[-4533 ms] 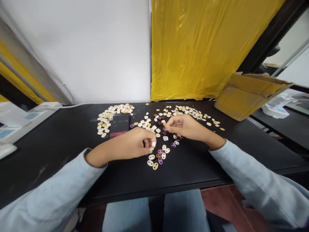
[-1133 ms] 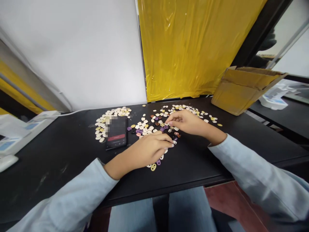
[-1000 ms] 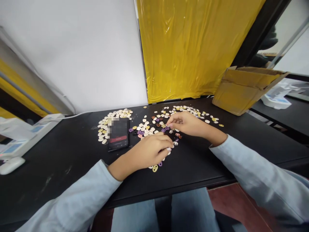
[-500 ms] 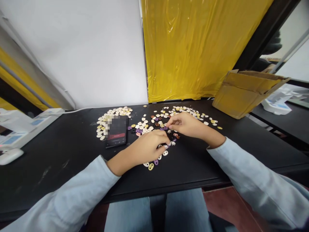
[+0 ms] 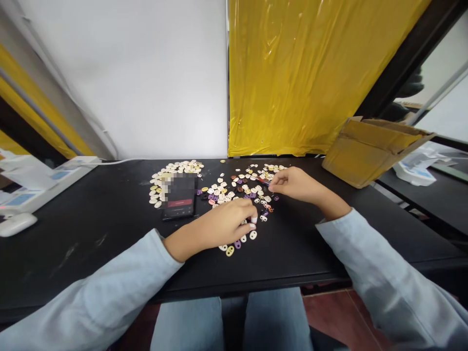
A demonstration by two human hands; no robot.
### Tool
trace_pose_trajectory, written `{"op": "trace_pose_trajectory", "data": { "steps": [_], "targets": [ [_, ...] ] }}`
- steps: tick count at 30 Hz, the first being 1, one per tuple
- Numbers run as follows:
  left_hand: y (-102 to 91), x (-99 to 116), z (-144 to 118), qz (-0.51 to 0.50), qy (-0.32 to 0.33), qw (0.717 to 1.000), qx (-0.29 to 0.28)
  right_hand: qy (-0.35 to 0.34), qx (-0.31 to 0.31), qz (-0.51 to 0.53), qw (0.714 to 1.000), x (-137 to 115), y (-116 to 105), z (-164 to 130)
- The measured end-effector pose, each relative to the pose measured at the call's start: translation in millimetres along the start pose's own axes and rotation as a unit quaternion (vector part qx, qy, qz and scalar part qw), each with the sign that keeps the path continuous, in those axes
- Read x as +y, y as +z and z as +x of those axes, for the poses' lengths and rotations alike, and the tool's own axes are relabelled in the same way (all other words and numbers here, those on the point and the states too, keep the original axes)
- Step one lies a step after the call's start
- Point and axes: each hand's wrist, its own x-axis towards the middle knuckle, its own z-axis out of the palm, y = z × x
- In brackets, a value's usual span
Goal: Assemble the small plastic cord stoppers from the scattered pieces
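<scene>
While each hand (image 5: 226, 224) (image 5: 294, 184) pinches small beads (image 5: 234, 187), the black table (image 5: 91, 219) fronts white wall (image 5: 146, 73) and yellow sheeting (image 5: 303, 73).

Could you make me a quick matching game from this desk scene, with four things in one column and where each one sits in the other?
Things:
1. phone
2. cardboard box
3. left hand
4. right hand

Places:
A. tilted at the table's far right edge
B. over the near cluster of beads
C. lying flat beside the cream bead pile
D. at the far scatter of beads, fingertips pinched

Pairs: 1-C, 2-A, 3-B, 4-D
</scene>
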Motion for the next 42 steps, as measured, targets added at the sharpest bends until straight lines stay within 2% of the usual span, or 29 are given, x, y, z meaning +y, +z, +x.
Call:
{"op": "trace_pose_trajectory", "data": {
  "steps": [2, 5, 12, 18, 20, 23, 26, 31, 38, 42],
  "targets": [
    [-0.1, 0, 0, 0.001, 0.001, 1.0, -0.002, 0.031, -0.01, -0.014, 0.999, 3, -5, -1],
    [-0.2, 1, 0, 0.005, 0.003, 1.0, -0.002, 0.037, -0.012, -0.013, 0.999, 4, -5, -1],
    [-0.3, 0, -2, 0.0, -0.017, 1.0, -0.009, -0.009, -0.037, -0.02, 0.999, 0, 7, 0],
    [1.6, -3, -3, 0.008, -0.016, 1.0, -0.003, -0.065, -0.036, 0.067, 0.995, -11, 6, -7],
    [3.1, -4, -2, 0.014, -0.013, 1.0, 0.005, -0.085, -0.081, 0.116, 0.986, -23, 7, -14],
    [5.0, -6, -1, 0.003, -0.004, 1.0, 0.022, -0.12, -0.199, 0.17, 0.958, -44, 16, -28],
    [4.7, -8, 1, -0.046, 0.005, 0.999, 0.023, -0.152, -0.268, 0.167, 0.937, -58, 33, -40],
    [2.6, -11, 1, -0.095, -0.017, 0.995, 0.035, -0.181, -0.254, 0.095, 0.945, -59, 52, -46],
    [6.8, -17, 3, -0.137, -0.027, 0.987, 0.077, -0.235, -0.206, 0.023, 0.95, -62, 52, -47],
    [6.2, -18, 3, -0.134, -0.034, 0.98, 0.14, -0.253, -0.195, 0.006, 0.948, -63, 54, -47]
  ]
}}
